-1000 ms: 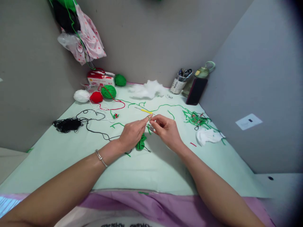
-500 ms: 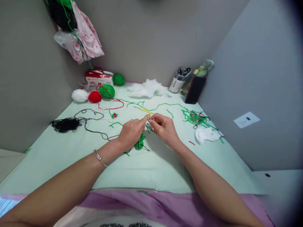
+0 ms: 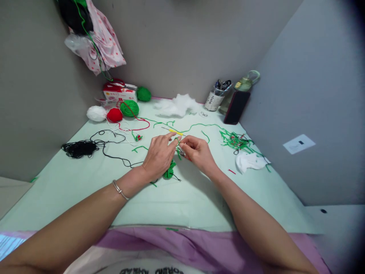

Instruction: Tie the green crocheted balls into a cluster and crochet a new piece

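Observation:
My left hand and my right hand meet above the middle of the table. A small loop of green yarn shows between their fingertips, pinched from both sides. My right thumb and forefinger press together, the other fingers curled. Just beyond the fingertips lies a crochet hook with a yellow grip. Below my left palm rests a green crocheted piece, partly covered, with a black yarn tail. Something metallic shows under my right hand; its kind is hidden.
Black yarn lies left, near white, red and green yarn balls. White stuffing sits at the back. A pen cup, bottle and phone stand back right, behind green yarn scraps.
My left forefinger has lifted and bent back a little from the fingertips of my right hand. The green loop now shows more plainly. My right hand has hardly moved.

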`<state>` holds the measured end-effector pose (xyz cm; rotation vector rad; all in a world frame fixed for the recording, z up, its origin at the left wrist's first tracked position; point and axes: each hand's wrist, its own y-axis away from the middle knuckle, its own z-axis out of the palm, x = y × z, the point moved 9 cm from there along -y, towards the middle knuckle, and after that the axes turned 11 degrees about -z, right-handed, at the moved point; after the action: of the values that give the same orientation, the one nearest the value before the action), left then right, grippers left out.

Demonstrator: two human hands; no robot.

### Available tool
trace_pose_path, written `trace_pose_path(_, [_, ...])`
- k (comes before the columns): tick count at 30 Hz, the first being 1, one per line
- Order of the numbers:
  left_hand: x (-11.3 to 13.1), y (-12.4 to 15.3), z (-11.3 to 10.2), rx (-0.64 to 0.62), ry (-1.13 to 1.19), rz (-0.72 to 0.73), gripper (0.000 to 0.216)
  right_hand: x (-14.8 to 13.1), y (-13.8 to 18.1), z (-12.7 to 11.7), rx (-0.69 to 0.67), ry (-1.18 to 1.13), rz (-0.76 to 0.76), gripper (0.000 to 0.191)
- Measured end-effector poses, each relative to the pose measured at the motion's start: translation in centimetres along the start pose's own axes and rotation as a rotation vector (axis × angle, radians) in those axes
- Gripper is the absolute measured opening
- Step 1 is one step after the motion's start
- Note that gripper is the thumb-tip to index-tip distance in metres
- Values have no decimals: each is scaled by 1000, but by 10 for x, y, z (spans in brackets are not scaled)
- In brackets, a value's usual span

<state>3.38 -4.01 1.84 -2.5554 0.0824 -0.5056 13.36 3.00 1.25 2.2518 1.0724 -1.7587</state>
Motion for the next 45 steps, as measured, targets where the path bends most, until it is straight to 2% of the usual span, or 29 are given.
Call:
trace_pose_path(5, [1, 0, 4, -36, 15, 19, 41, 5, -2, 4, -52, -53, 21, 17])
trace_pose_path(21, [-1, 0, 7, -82, -59, 24, 42, 14, -2, 1, -32, -63, 71, 17])
trace_pose_path(31, [-3, -2, 8, -130, -26, 3, 44, 15, 0, 9, -90, -132, 72, 18])
trace_pose_path(35, [-14, -5, 5, -147, 140, -107, 34, 8, 1, 3, -20, -103, 38, 21])
trace_pose_path(39, [-32, -8, 3, -131, 385, -282, 28, 2, 3, -3, 30, 0, -8, 22])
trace_pose_path(45, [-49, -6, 11, -178, 819, -556, 11, -7, 5, -4, 43, 195, -84, 17])
